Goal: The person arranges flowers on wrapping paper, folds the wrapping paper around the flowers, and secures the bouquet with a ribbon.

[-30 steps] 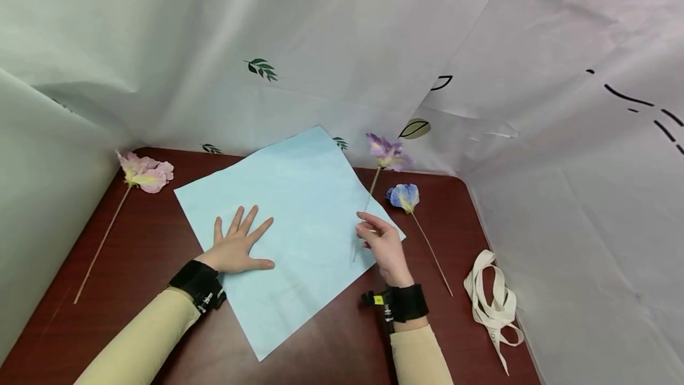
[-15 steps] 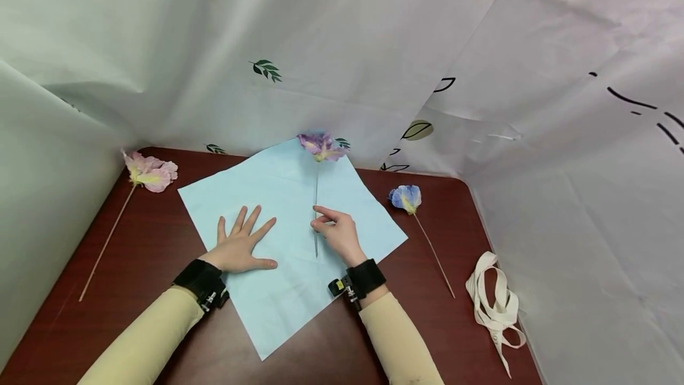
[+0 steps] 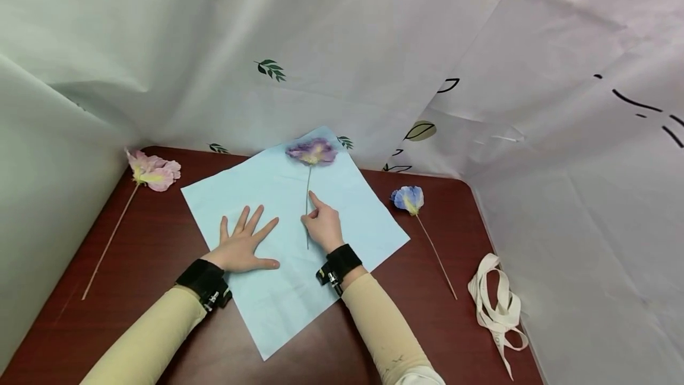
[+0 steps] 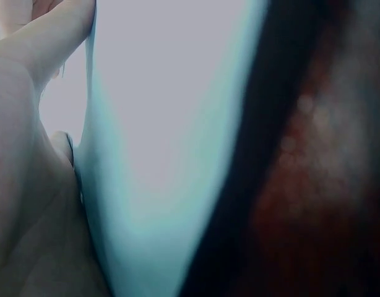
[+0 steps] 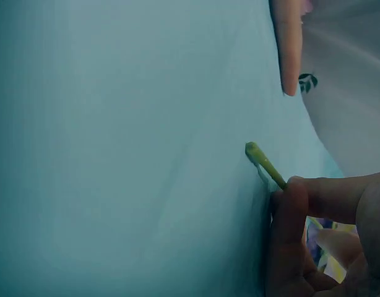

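My left hand [image 3: 240, 251] lies flat with spread fingers on the left part of a light blue sheet [image 3: 283, 308]. In the left wrist view the sheet [image 4: 165, 124] passes beside the palm. My right hand [image 3: 325, 224] pinches the thin stem of a purple artificial flower [image 3: 312, 151] over the middle of the sheet. The bloom is toward the sheet's far corner and the stem runs toward me. In the right wrist view the green stem end [image 5: 264, 164] sticks out from between thumb and fingers, close over the sheet.
A pink artificial flower [image 3: 154, 171] lies at the table's left. To the right lie a blue artificial flower [image 3: 408, 199] and a loosely bundled white ribbon [image 3: 497, 308]. A white patterned curtain [image 3: 342, 64] borders the dark red table [image 3: 427, 325].
The right hand has carried the purple flower left from the sheet's right side to its middle and lowered it. The left hand has stayed put on the sheet.
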`<state>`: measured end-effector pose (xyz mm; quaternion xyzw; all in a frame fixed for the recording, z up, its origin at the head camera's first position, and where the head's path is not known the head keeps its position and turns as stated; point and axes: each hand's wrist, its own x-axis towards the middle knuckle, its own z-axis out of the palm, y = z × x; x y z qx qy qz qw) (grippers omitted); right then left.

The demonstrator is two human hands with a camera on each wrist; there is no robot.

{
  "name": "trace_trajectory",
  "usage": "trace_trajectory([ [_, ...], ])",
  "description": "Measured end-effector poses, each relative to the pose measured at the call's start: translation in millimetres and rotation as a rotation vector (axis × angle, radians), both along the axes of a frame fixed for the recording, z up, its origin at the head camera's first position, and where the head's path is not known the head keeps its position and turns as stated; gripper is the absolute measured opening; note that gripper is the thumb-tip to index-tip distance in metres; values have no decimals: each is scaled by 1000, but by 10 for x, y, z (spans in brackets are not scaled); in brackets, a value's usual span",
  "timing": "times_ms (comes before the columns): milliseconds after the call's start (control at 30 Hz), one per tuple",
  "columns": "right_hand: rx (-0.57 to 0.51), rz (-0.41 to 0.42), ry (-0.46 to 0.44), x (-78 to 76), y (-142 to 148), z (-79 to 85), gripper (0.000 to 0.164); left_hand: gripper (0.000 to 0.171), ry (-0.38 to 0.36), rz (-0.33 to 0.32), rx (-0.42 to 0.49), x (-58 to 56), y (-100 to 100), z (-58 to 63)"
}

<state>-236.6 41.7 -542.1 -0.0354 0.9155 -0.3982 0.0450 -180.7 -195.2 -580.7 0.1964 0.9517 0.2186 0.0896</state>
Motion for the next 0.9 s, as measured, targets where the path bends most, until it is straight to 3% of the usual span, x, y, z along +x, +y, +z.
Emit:
trace_trajectory([
  [233, 70, 65, -83, 56, -61, 14, 69, 109, -16, 4, 9, 27, 28, 102],
  [400, 135, 57, -67, 88, -61, 28, 69, 107, 8, 7, 5, 36, 57, 147],
  [633, 101, 72, -78, 140, -48, 57, 71, 106, 11, 5, 24, 46, 49, 155],
  [900, 106, 55, -63, 161, -60, 38, 70, 107, -12, 7, -15, 52, 47, 198],
])
